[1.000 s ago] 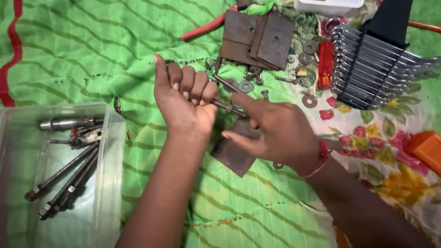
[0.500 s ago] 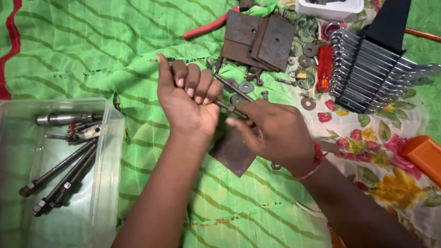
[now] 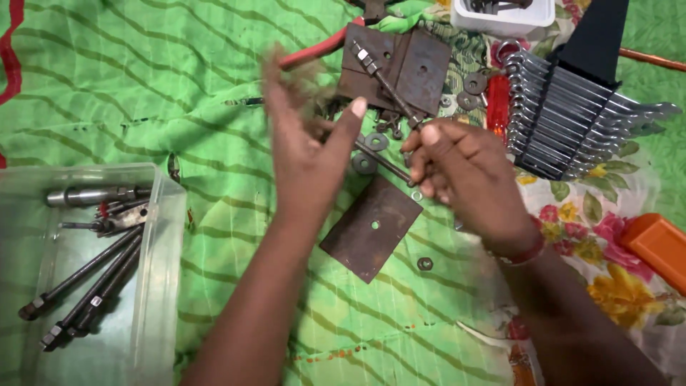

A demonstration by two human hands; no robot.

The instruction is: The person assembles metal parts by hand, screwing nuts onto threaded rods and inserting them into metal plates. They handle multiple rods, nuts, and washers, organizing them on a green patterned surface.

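My right hand (image 3: 468,179) grips a long dark bolt (image 3: 386,80) near its lower end; the bolt slants up-left over two rusty plates (image 3: 421,68). My left hand (image 3: 307,154) is raised beside it, fingers spread and blurred, thumb pointing up, with nothing seen in it. Below both hands a rusty square plate with a centre hole (image 3: 371,227) lies on the green cloth. Two washers (image 3: 364,164) and a thin rod (image 3: 382,161) lie between the hands.
A clear plastic box (image 3: 168,236) at the left holds several long bolts (image 3: 78,286). A wrench set in a black rack (image 3: 572,121), a red screwdriver handle (image 3: 498,107), red pliers (image 3: 314,50), a white tub (image 3: 504,18), an orange object (image 3: 661,243) and a loose nut (image 3: 425,263) lie around.
My left hand has lifted off the plate and opened, moving quickly. My right hand has pulled back to the right with the bolt, uncovering the square plate.
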